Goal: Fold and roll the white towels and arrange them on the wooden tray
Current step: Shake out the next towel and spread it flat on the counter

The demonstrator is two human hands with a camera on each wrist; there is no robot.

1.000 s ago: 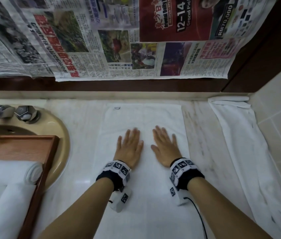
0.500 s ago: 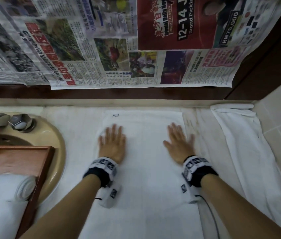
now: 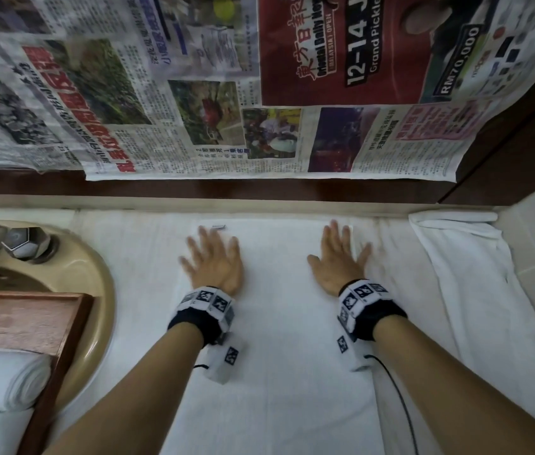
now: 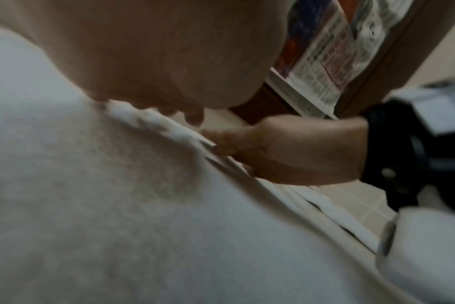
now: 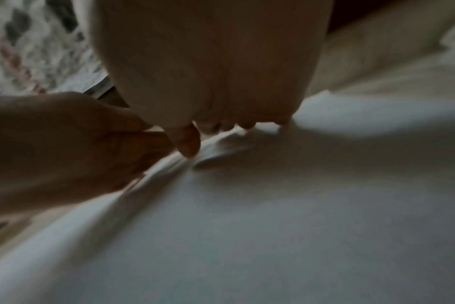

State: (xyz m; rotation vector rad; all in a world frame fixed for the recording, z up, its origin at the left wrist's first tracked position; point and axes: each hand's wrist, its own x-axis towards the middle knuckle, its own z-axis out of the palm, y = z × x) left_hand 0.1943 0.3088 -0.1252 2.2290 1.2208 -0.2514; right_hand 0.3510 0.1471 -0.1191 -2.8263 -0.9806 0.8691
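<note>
From the head camera I see my left hand (image 3: 214, 262) and right hand (image 3: 338, 259) pressed flat, fingers spread and released, on the far corners of the white towel (image 3: 276, 356) laid out on the table (image 3: 134, 257). Left of it, the wooden tray (image 3: 62, 330) sits over the sink (image 3: 95, 290) with rolled towels (image 3: 0, 379) inside. Another towel (image 3: 476, 290) lies unfolded along the right wall. Newspaper (image 3: 194, 93) hangs behind.

The left wrist camera shows my palm down on the terry cloth, with the right hand (image 4: 294, 150) flat at the towel's edge.

The right wrist camera, blurred, shows straight fingers (image 5: 187, 142) on the cloth.
</note>
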